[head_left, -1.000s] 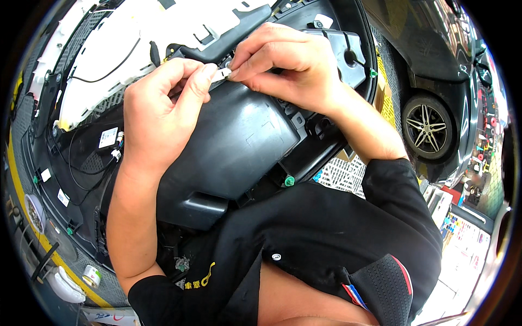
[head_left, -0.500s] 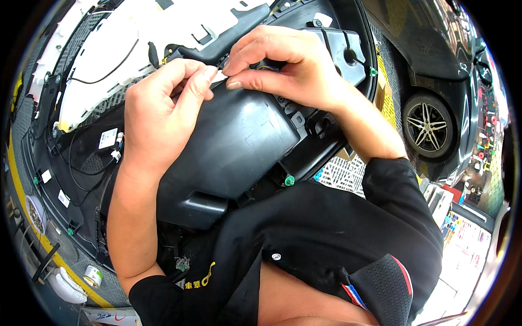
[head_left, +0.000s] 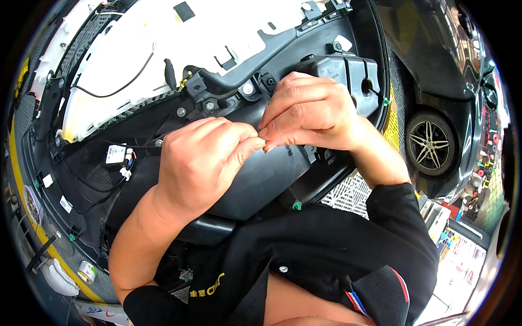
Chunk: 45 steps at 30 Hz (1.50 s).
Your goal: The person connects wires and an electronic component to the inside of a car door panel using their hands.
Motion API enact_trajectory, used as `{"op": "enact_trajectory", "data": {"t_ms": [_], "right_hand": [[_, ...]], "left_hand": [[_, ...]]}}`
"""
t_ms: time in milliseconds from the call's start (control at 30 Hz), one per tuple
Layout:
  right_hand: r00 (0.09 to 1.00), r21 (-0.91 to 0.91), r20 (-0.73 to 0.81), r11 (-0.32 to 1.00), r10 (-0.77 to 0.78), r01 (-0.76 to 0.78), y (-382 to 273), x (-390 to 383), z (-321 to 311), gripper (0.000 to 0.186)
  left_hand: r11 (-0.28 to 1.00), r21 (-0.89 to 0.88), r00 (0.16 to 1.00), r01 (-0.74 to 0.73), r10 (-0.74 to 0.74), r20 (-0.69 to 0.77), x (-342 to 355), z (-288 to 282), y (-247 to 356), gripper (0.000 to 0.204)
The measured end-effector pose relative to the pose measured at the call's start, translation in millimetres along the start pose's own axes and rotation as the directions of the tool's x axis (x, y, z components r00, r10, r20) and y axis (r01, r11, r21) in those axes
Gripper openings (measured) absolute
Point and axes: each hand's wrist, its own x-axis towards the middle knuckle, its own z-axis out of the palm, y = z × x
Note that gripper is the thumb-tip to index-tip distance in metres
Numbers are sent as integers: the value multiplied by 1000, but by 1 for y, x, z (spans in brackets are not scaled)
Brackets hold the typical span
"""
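Note:
My left hand (head_left: 197, 165) and my right hand (head_left: 318, 111) meet above a large black plastic trim panel laid with its inner side up. Thumb and fingers of each hand are pinched together, tip to tip. What lies between the fingertips is too small and covered to make out. Directly under the hands is a smooth black housing (head_left: 255, 190). Beyond them a white sheet-like part (head_left: 119, 65) is fixed to the panel, with a thin black cable (head_left: 122, 89) over it.
Left of my hands is a small labelled module (head_left: 116, 154) with wires. Green clips (head_left: 296, 206) stick out along the panel's edge. A dark car with a spoked wheel (head_left: 430, 143) stands at the right. A small can (head_left: 87, 271) sits at the lower left.
Both hands have moved right and nearer in the view, still pinched together. A small white piece visible between the fingers earlier is now hidden.

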Motion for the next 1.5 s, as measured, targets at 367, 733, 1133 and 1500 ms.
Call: {"op": "enact_trajectory", "data": {"t_ms": [367, 733, 1133, 1500], "right_hand": [[997, -622, -61, 779, 48, -75, 12, 2, -13, 20], [981, -651, 85, 755, 172, -76, 6, 5, -7, 26], [981, -657, 84, 750, 174, -77, 2, 9, -2, 35], [972, -654, -6, 735, 234, -181, 2, 8, -1, 20]], "left_hand": [[894, 134, 897, 426, -399, -191, -8, -56, -8, 14], [689, 657, 936, 305, -345, -73, -34, -98, -12, 22], [551, 800, 910, 236, -414, 16, -101, -150, -17, 71], [488, 856, 954, 171, -300, -20, -105, -146, -21, 66]]}}
